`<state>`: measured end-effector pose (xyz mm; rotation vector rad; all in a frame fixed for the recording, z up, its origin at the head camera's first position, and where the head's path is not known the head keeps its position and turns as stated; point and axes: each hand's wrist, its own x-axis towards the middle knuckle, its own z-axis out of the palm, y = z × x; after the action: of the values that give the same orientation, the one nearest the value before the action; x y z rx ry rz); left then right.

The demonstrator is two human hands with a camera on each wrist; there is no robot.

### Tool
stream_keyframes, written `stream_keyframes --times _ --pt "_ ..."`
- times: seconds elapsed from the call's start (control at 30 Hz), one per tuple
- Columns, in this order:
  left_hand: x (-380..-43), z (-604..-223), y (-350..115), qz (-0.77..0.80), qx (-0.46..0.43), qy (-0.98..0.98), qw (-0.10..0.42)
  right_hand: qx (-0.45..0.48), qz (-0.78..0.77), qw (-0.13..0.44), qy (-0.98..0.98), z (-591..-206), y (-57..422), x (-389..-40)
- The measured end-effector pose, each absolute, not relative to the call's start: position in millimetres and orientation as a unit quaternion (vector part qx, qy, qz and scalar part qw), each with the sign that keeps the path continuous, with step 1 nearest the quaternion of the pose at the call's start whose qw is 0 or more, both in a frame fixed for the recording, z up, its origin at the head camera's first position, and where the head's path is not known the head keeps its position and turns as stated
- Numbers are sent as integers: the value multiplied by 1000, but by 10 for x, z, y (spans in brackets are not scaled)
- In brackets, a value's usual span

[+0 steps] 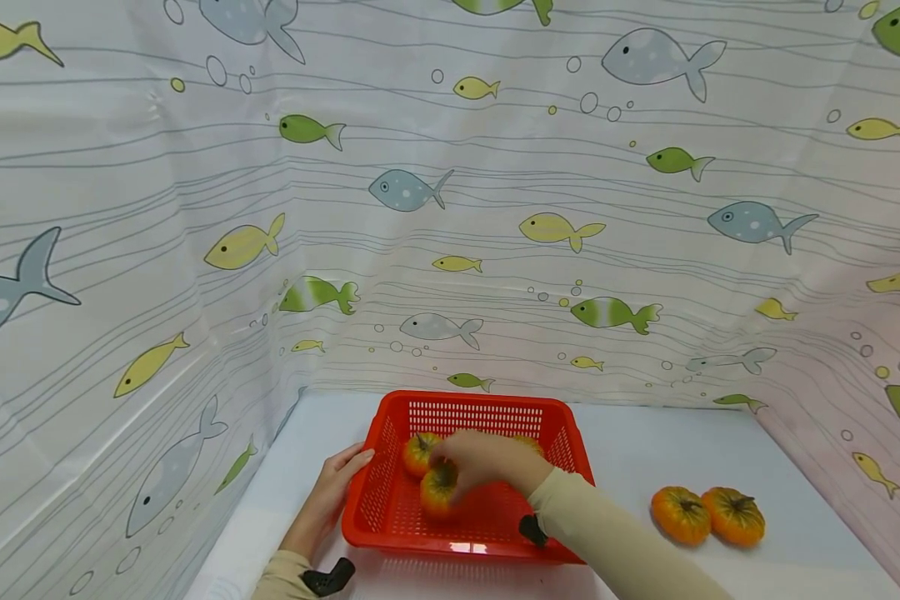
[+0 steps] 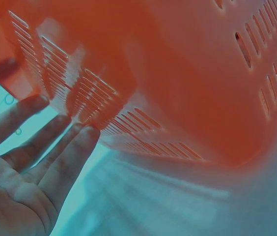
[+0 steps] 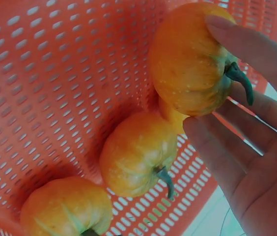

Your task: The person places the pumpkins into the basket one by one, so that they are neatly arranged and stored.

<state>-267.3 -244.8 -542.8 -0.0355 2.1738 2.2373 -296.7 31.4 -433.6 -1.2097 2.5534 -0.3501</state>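
Note:
A red plastic basket (image 1: 465, 546) with slotted walls stands on the table. My left hand (image 1: 337, 479) is at its left rim; in the left wrist view its nearly straight fingers (image 2: 74, 157) touch the outer wall. Inside the basket, my right hand (image 1: 476, 458) holds an orange pumpkin (image 3: 192, 59) between thumb and fingers, its green stem toward the palm. Beside the held one, another small pumpkin (image 1: 420, 452) sits at the back left. In the right wrist view a pumpkin (image 3: 138, 155) and one more pumpkin (image 3: 65, 209) lie against the mesh; part of another shows behind the held one.
Two orange pumpkins, a left one (image 1: 680, 515) and a right one (image 1: 733, 517), lie side by side on the white table (image 1: 645, 442) right of the basket. A fish-patterned curtain (image 1: 495, 192) encloses the back and both sides.

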Motion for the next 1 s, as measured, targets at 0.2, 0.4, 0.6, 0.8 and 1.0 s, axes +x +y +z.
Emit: stream_keyframes --times 0.2,0.4,0.6,0.8,1.0 --pt "-2678 -5428 -2458 720 -8 694 20 -440 -90 157 880 -4338 161 -2942" --pt "-2675 -5426 -2460 718 -6 695 27 -449 -58 163 877 -4334 14 -2920" --pt "-2664 -5415 -2447 718 -9 696 23 -450 -36 167 877 -4336 -94 -2908" --pt "-2654 -5402 -2448 716 -7 697 32 -447 -24 164 879 -4384 -155 -2912" --pt "-2660 -5396 -2452 716 -3 697 34 -437 -25 168 883 -4363 -192 -2886"
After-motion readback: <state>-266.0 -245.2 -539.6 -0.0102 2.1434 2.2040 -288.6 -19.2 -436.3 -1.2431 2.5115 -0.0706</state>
